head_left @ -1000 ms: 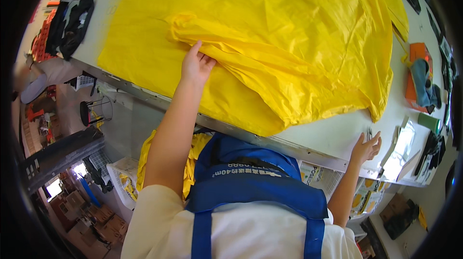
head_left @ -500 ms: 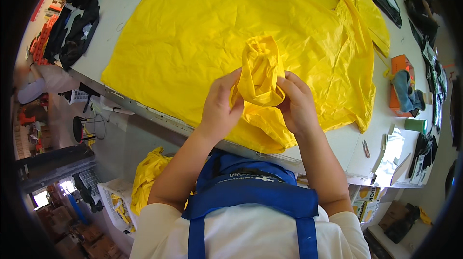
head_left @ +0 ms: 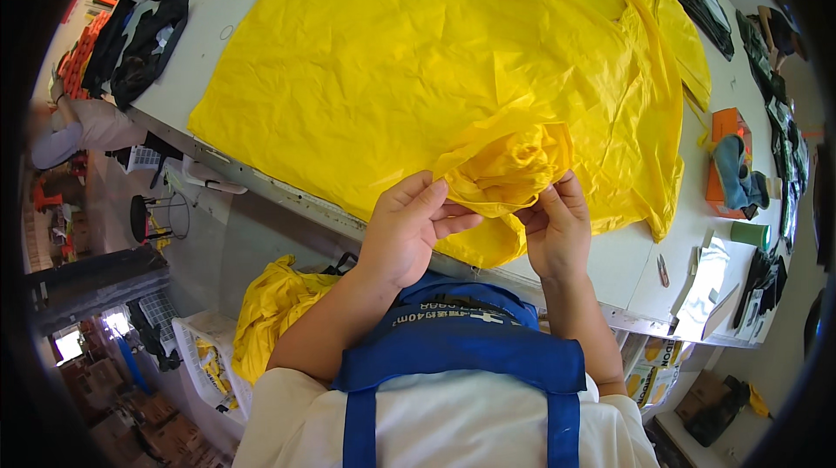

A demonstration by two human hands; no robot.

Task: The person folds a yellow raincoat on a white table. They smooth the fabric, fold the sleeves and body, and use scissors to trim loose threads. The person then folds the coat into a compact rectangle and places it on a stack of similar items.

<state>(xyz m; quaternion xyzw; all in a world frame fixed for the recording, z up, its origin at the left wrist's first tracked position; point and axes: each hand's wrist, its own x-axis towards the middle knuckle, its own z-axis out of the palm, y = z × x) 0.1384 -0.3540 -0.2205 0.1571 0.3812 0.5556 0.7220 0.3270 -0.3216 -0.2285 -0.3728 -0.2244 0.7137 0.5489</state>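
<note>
White and long, the worktable [head_left: 646, 269] runs across the upper part of the view, its near edge just in front of the person's chest.

Both hands meet at that near edge. The left hand [head_left: 407, 228] has its fingers [head_left: 424, 198] curled over a bunched fold of the yellow sheet [head_left: 418, 59], thumb pressed in from the side, so the thin fabric is pinched in a loose grip. The right hand [head_left: 556, 226] faces it, fingertips closed on the opposite side of the same crumpled bunch [head_left: 509, 161], which stands up a little off the table between the two hands. The rest of the yellow sheet lies spread flat and wrinkled over most of the tabletop, reaching to the far edge, with one corner hanging over the near edge below the hands.

Further out, on the right of the table, sit an orange box [head_left: 723, 159] with a blue-grey cloth [head_left: 738, 174] on it, a green cup [head_left: 747, 233] and some papers [head_left: 707, 281]. Dark garments [head_left: 144, 33] lie at the far left end of the table. Below the table, beside the left forearm, another heap of yellow fabric [head_left: 274, 307] rests in a bin. A blue apron [head_left: 470, 346] with straps covers the person's front. Another person [head_left: 74, 133] is at the left rim.
</note>
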